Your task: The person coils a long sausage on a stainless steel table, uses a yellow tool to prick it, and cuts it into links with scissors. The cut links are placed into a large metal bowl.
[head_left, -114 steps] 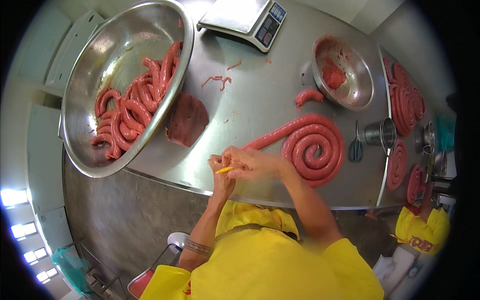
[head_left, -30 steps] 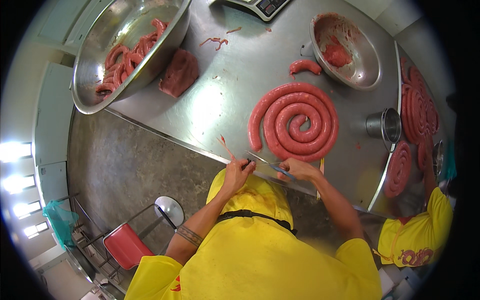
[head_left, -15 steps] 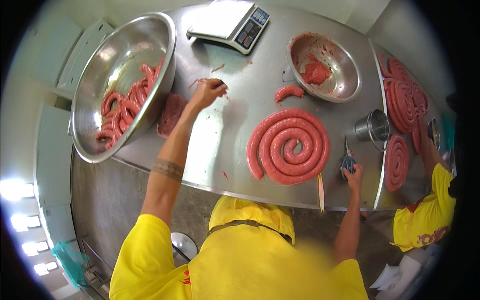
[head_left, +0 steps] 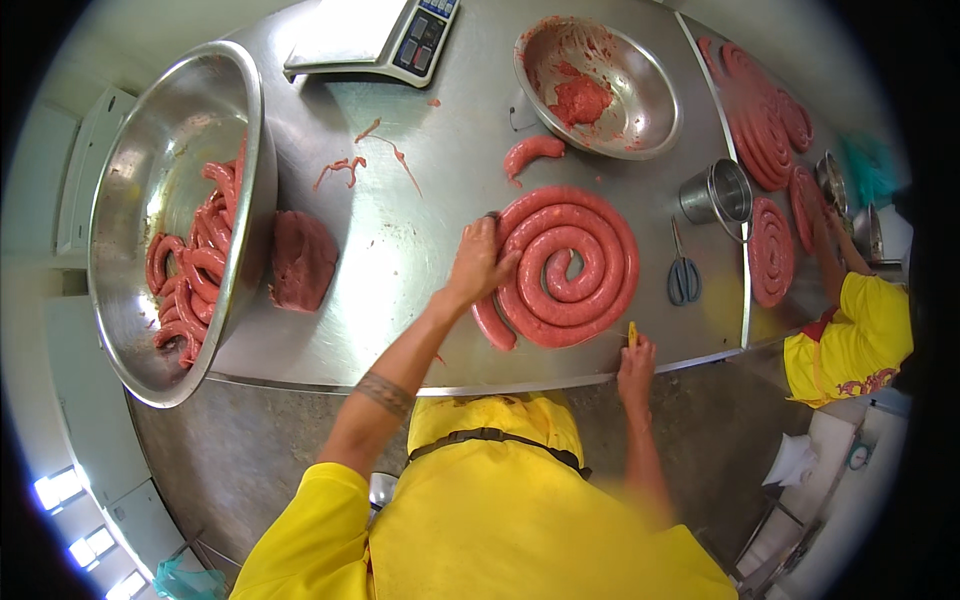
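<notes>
A large spiral of raw sausage (head_left: 568, 222) lies flat on the steel table. My left hand (head_left: 478, 262) rests against the spiral's left outer edge, thumb and fingers apart. At the table's front edge, my right hand (head_left: 636, 372) is closed round a slim tool whose yellow end (head_left: 632, 334) sticks up above the fingers; the rest of it is hidden. Dark-handled scissors (head_left: 683, 280) lie loose to the right of the spiral. Above it sits a short sausage piece (head_left: 533, 152). Thin scraps of casing (head_left: 342, 172) are strewn at the upper left.
A big steel bowl of sausages (head_left: 255, 130) stands left, beside a block of meat (head_left: 303, 262). A scale (head_left: 420, 42), a bowl with minced meat (head_left: 660, 100) and a small steel bucket (head_left: 712, 195) stand farther back. At right, a co-worker in yellow (head_left: 855, 340) handles more coils.
My left hand has let go of scraps and moved right onto the spiral's edge. My right hand has left the scissors and taken hold of the slim yellow tool. The view has shifted.
</notes>
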`<state>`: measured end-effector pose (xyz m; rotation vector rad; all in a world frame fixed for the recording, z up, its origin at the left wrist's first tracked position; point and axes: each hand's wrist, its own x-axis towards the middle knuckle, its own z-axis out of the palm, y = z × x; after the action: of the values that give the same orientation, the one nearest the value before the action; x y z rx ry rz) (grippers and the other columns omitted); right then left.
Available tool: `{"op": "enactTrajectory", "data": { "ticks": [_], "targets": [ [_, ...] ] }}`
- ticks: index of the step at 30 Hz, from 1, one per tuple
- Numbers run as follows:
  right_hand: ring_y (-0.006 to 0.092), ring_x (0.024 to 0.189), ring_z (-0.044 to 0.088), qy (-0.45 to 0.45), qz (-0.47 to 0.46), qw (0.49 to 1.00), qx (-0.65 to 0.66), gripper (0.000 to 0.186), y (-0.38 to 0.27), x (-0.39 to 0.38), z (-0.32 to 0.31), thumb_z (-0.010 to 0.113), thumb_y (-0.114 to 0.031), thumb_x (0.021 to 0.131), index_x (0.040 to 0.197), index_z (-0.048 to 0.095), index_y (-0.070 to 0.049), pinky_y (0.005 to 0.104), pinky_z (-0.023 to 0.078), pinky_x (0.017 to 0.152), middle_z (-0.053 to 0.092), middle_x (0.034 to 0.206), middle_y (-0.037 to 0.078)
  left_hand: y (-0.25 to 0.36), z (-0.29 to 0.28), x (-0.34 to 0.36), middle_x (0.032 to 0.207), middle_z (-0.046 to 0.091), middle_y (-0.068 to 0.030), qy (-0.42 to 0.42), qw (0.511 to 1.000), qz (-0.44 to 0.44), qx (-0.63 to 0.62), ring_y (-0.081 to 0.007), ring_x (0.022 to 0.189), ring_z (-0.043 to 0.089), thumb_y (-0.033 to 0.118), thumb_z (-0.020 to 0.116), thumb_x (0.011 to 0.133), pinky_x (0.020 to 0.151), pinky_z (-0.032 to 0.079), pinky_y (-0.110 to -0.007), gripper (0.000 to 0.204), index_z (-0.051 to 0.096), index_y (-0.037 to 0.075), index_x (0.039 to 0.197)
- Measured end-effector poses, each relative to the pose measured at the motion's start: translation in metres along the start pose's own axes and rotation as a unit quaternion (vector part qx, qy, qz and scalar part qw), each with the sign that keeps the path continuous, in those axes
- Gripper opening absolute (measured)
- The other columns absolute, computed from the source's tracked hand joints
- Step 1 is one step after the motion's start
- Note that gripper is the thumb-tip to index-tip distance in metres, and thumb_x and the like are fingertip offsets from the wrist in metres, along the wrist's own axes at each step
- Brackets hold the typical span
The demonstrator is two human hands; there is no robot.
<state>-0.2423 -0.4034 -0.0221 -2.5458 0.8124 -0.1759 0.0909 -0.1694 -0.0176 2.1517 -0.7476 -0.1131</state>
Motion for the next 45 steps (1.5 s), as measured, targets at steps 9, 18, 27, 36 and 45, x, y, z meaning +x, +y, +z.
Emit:
{"op": "enactTrajectory", "data": {
  "ticks": [9, 18, 27, 36, 45],
  "targets": [
    [0.0168, 0.119, 0.055, 0.001, 0.216, 0.767, 0.605, 0.023, -0.047, 0.063, 0.025, 0.046, -0.025, 0.110, 0.127, 0.043, -0.011, 0.0383, 0.048, 0.102, 0.054, 0.126, 0.005, 0.004, -0.025, -0.068, 0.089, 0.070, -0.0290, -0.013, 0.966, -0.250, -0.060, -0.0476, 0.085, 0.069, 0.024, 0.061, 0.098, 0.076, 0.055, -0.053, 0.038, 0.046, -0.002, 0.122],
    [0.0146, 0.104, 0.058, -0.084, -0.017, 0.947, 0.310, 0.023, -0.143, 0.218, 0.062, 0.049, -0.026, 0.109, 0.115, 0.054, -0.005, 0.0326, 0.048, 0.089, 0.060, 0.110, 0.006, 0.064, 0.044, -0.149, 0.119, 0.064, -0.0324, 0.138, 0.877, -0.424, -0.177, -0.0443, 0.108, 0.064, 0.042, 0.065, 0.097, 0.096, 0.048, -0.047, 0.063, 0.046, -0.011, 0.127],
    [0.0067, 0.075, 0.051, -0.023, 0.094, 0.905, 0.414, 0.026, -0.053, 0.157, -0.055, 0.060, -0.037, 0.104, 0.112, 0.060, -0.012, 0.0283, 0.052, 0.072, 0.049, 0.087, -0.007, 0.017, 0.007, -0.093, 0.104, 0.070, -0.0238, 0.223, 0.856, -0.431, -0.178, -0.0308, 0.094, 0.068, 0.040, 0.076, 0.091, 0.085, 0.052, -0.044, 0.064, 0.054, -0.011, 0.124],
    [0.0045, 0.070, 0.048, -0.032, 0.181, 0.953, 0.241, 0.019, 0.051, 0.023, -0.198, 0.061, -0.026, 0.103, 0.110, 0.062, -0.007, 0.0230, 0.045, 0.065, 0.050, 0.081, -0.006, -0.004, -0.044, -0.133, 0.136, 0.060, -0.0147, -0.089, 0.659, -0.401, -0.630, -0.0234, 0.126, 0.058, 0.034, 0.053, 0.107, 0.109, 0.046, -0.043, 0.047, 0.050, -0.004, 0.136],
    [0.0417, 0.080, 0.065, -0.521, -0.290, 0.766, 0.240, 0.024, -0.198, -0.011, 0.022, 0.056, -0.025, 0.096, 0.100, 0.065, -0.003, 0.0488, 0.052, 0.076, 0.067, 0.091, 0.024, 0.007, -0.024, -0.154, 0.119, 0.069, -0.0135, 0.043, 0.816, -0.333, -0.471, -0.0186, 0.102, 0.065, 0.035, 0.049, 0.109, 0.089, 0.053, -0.035, 0.040, 0.067, 0.000, 0.097]
  ]
}}
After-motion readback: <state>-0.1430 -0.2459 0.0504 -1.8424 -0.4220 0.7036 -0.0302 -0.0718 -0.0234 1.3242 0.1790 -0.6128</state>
